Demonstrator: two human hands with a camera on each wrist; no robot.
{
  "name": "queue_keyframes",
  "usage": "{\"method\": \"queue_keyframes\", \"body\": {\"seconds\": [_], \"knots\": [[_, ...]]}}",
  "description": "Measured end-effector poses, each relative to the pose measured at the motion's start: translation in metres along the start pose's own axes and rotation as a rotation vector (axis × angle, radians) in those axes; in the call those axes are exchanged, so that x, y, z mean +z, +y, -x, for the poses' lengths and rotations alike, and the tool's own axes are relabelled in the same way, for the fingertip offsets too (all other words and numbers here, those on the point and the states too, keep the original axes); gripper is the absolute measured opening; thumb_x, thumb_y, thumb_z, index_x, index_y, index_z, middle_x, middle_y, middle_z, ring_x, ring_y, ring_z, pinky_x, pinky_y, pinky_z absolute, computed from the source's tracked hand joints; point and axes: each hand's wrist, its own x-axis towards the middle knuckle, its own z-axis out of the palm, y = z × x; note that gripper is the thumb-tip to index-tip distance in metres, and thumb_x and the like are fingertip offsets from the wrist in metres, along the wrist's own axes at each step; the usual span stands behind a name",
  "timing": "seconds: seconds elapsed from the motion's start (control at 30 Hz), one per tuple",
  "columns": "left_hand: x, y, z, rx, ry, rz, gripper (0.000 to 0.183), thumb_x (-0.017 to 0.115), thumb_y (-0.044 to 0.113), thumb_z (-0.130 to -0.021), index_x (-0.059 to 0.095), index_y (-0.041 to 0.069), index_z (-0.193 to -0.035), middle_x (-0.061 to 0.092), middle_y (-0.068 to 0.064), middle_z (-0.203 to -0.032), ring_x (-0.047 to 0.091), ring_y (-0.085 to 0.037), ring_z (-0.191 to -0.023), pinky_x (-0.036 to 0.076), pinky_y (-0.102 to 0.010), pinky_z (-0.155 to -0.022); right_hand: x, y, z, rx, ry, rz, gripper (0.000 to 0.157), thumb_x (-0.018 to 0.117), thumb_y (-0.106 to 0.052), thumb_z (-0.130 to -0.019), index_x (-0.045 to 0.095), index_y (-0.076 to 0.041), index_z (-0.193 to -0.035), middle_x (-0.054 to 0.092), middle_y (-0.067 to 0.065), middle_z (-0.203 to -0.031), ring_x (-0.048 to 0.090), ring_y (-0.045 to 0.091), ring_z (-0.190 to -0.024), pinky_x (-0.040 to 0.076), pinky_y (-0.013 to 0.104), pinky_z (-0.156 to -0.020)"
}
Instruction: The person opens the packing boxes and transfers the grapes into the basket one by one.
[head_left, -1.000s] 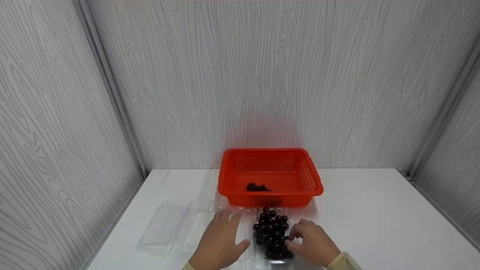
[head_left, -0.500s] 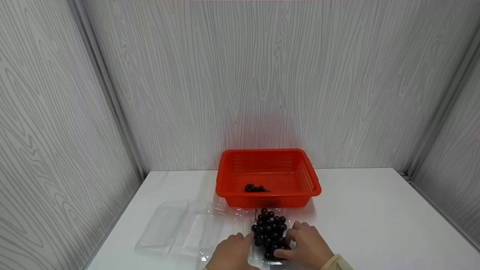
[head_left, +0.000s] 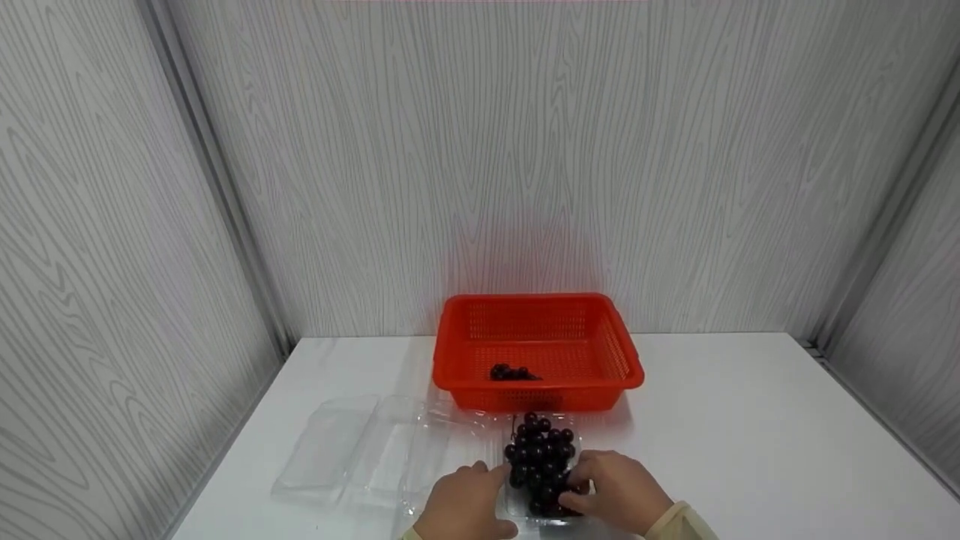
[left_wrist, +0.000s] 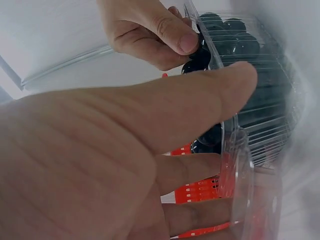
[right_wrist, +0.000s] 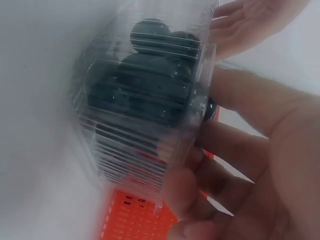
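Note:
A bunch of black grapes [head_left: 534, 453] lies in a clear plastic box [right_wrist: 132, 172] just in front of the red basket. My right hand [head_left: 624, 491] is at the box's right side, with thumb and fingers gripping grapes at the near end of the bunch. Seen from the left wrist, its thumb presses on a dark grape just above the rim. My left hand [head_left: 463, 504] is on the opposite side, thumb and fingers fairly straight, fingertips right at the box's rim. The grapes bulge behind the ribbed wall in both wrist views.
The red perforated basket [head_left: 538, 385] stands behind the box, against the back wall, with more dark grapes [head_left: 512, 372] inside. Clear plastic lids or trays [head_left: 326, 446] lie flat to the left. Grey wood-patterned panels [head_left: 525, 165] enclose the white table [head_left: 720, 420].
My left hand has come down and nearer, its spread fingers now beside the box. My right hand has moved slightly inward over the near grapes. The bunch has barely shifted.

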Motion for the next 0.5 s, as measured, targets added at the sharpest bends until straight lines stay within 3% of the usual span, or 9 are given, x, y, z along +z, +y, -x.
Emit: {"method": "queue_keyframes", "body": {"seconds": [0.13,0.33,0.5], "knots": [[0.0,0.0,0.001,0.012,0.013,0.004,0.068,0.084,0.041,-0.064,0.062,0.017,-0.124,0.065,-0.005,-0.096,0.06,-0.022,-0.082,0.053,-0.044,-0.076,0.002,0.0,0.001,-0.025,-0.004,0.027,0.008,0.074,-0.03,-0.078,0.066,-0.027,-0.079,0.055,-0.018,-0.072,0.049,0.003,-0.063,0.047,0.028,-0.06],[0.0,0.003,0.004,0.03,0.024,0.04,0.069,0.084,0.037,-0.063,0.062,0.018,-0.125,0.065,-0.005,-0.099,0.061,-0.023,-0.086,0.052,-0.045,-0.077,0.01,0.0,0.003,0.054,-0.04,-0.021,0.017,0.075,-0.031,-0.074,0.061,-0.026,-0.083,0.056,-0.015,-0.071,0.051,0.006,-0.063,0.047,0.029,-0.059],[0.002,0.003,0.005,0.043,0.022,0.045,0.068,0.083,0.036,-0.064,0.061,0.018,-0.125,0.065,-0.006,-0.1,0.061,-0.024,-0.088,0.052,-0.045,-0.079,0.014,-0.002,0.004,0.126,-0.03,-0.03,0.014,0.071,-0.027,-0.074,0.058,-0.025,-0.079,0.055,-0.01,-0.067,0.049,0.01,-0.06,0.042,0.029,-0.055]]}}
